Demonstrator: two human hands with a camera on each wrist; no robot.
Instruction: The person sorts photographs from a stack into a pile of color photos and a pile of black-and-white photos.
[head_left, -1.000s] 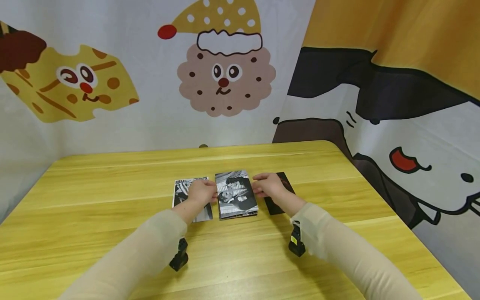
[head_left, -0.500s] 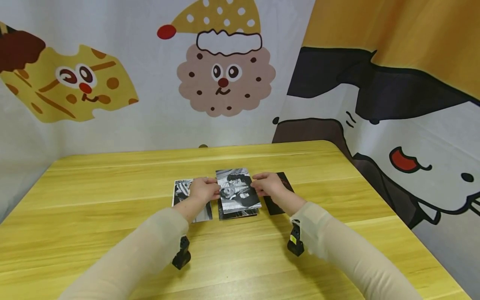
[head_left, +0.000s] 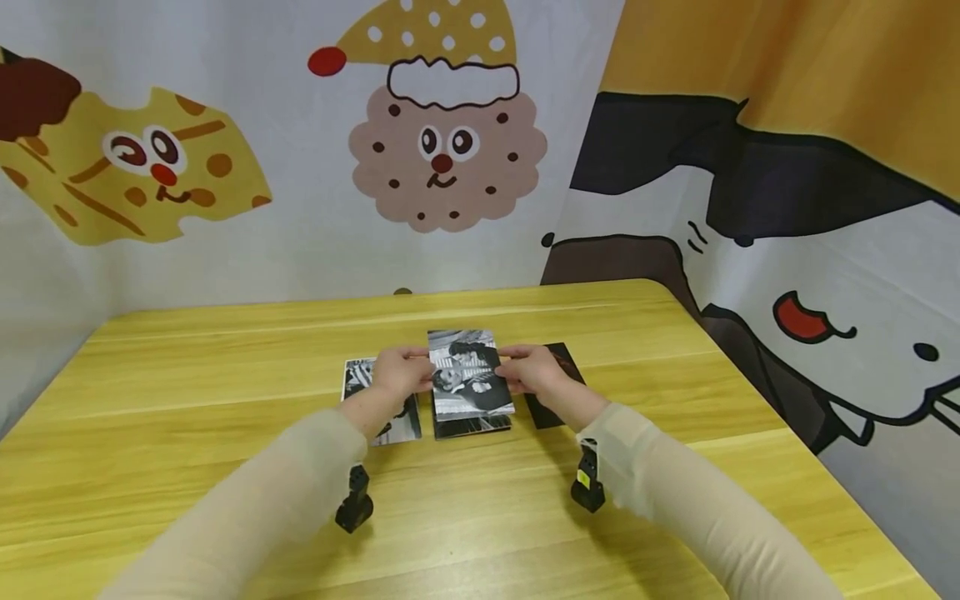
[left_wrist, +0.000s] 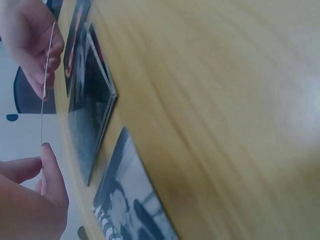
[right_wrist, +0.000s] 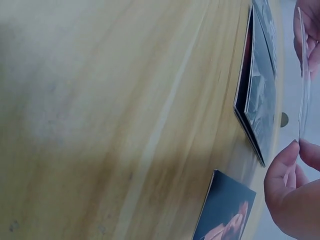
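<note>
A black-and-white photo print (head_left: 471, 375) showing people is held up between both hands. My left hand (head_left: 396, 373) pinches its left edge between thumb and fingers, and my right hand (head_left: 531, 371) pinches the right edge. Seen edge-on, the print is a thin line in the left wrist view, raised over a small stack of prints (left_wrist: 92, 105). That stack's layers sit slightly uneven. Beneath the left hand lies another black-and-white print (left_wrist: 132, 195), partly covered in the head view. Below the right hand is a dark print (right_wrist: 227, 215) with a reddish figure.
All the prints rest on a yellow wood-grain table (head_left: 465, 517). Behind it hangs a curtain (head_left: 315, 250) with cartoon figures. Small black devices are strapped at both wrists, the left device (head_left: 355, 500) and the right device (head_left: 588, 479).
The top print has come up off the stack, lifted by both hands, and the print below now shows along the near edge. The side prints stay in place.
</note>
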